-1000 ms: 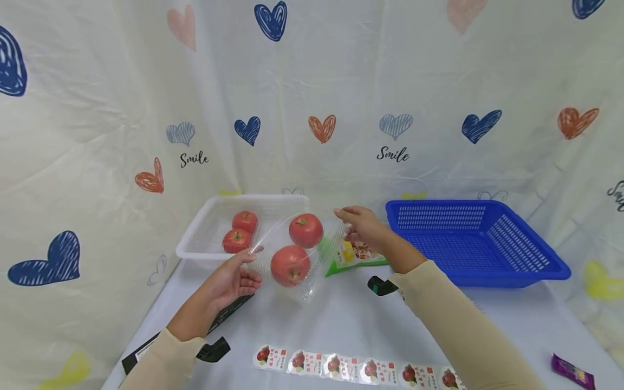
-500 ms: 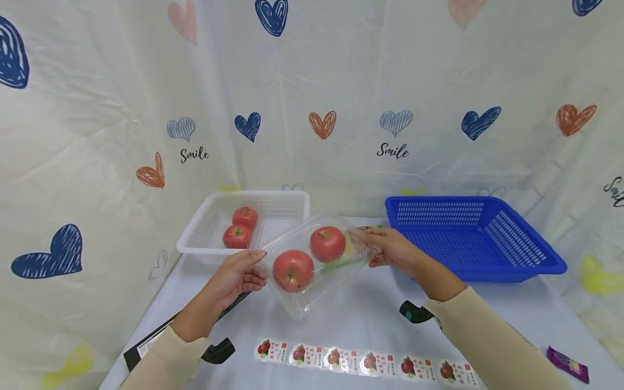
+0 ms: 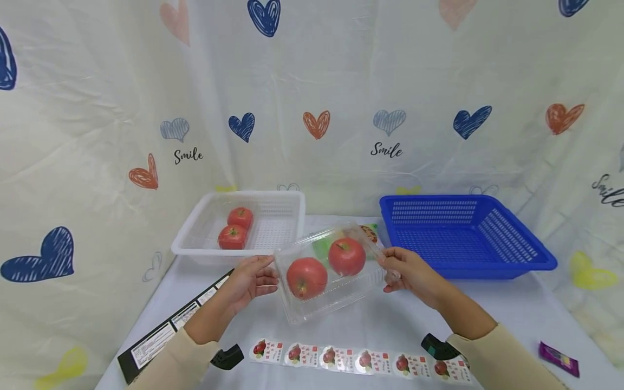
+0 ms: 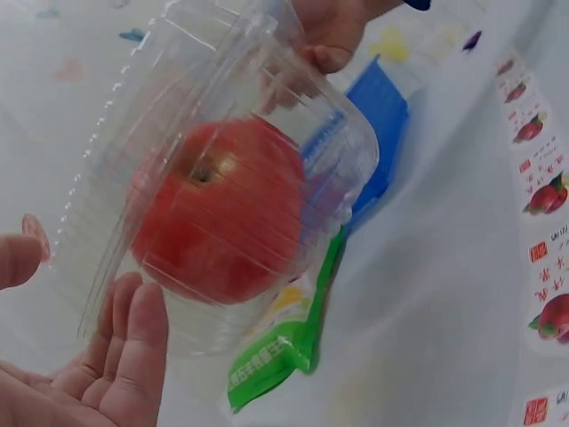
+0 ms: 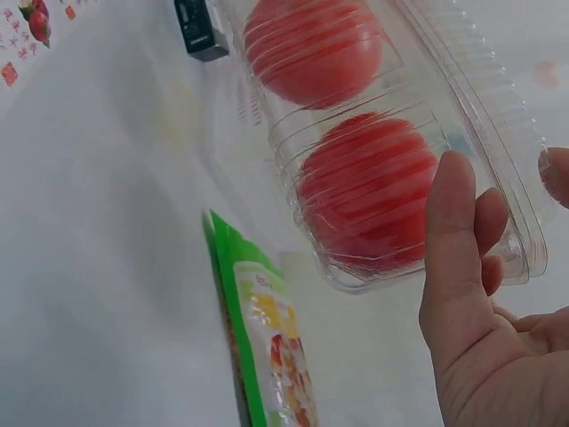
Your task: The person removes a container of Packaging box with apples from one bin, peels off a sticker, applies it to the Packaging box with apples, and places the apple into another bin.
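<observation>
A clear plastic clamshell box is held tilted above the middle of the table, its lid closed over two red apples. My left hand pinches the box's left end between thumb and fingers. At the opposite end, my right hand grips the right edge. The left wrist view shows one apple through the ribbed plastic wall. Both apples, the lower one nearest the fingers, show in the right wrist view.
Two more apples in a similar box sit in a white basket at back left. A blue basket stands at back right. A green snack bag lies behind the box. Apple stickers, a black-edged strip box and a purple packet lie nearer.
The box has turned from a steep slant to nearly level and shifted right. My right hand has moved right and down with its end; my left hand has moved slightly right.
</observation>
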A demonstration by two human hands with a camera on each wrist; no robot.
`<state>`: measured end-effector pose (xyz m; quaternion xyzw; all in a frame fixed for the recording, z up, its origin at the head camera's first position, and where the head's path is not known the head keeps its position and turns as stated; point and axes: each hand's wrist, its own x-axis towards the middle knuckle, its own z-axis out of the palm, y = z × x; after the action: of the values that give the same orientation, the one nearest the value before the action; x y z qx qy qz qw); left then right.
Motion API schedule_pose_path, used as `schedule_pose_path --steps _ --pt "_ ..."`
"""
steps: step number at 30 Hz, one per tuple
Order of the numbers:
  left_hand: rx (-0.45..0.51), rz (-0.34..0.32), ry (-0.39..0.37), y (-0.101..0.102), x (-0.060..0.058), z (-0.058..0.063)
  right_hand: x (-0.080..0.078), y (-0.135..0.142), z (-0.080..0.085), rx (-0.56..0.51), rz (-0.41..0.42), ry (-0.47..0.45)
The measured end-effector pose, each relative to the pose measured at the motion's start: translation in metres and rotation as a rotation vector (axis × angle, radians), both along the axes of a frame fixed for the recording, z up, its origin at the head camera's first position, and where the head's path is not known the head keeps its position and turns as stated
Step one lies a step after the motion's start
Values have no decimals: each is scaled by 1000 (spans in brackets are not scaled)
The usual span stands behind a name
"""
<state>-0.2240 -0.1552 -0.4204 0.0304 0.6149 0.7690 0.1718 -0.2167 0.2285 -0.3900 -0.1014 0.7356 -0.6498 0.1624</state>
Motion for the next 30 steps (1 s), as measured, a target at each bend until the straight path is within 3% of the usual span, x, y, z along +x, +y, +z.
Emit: schedule_pose_path --steps 7,15,24,30 --pt "19 -8 -47 12 2 -10 23 7 -14 -31 13 -64" --pt "91 -9 -80 19 -1 -25 37 17 -32 -8 100 -55" --pt "120 -29 -85 34 -8 -40 48 24 -49 57 53 -43" --pt "102 -62 -88 44 -17 -46 52 31 -53 73 26 -1"
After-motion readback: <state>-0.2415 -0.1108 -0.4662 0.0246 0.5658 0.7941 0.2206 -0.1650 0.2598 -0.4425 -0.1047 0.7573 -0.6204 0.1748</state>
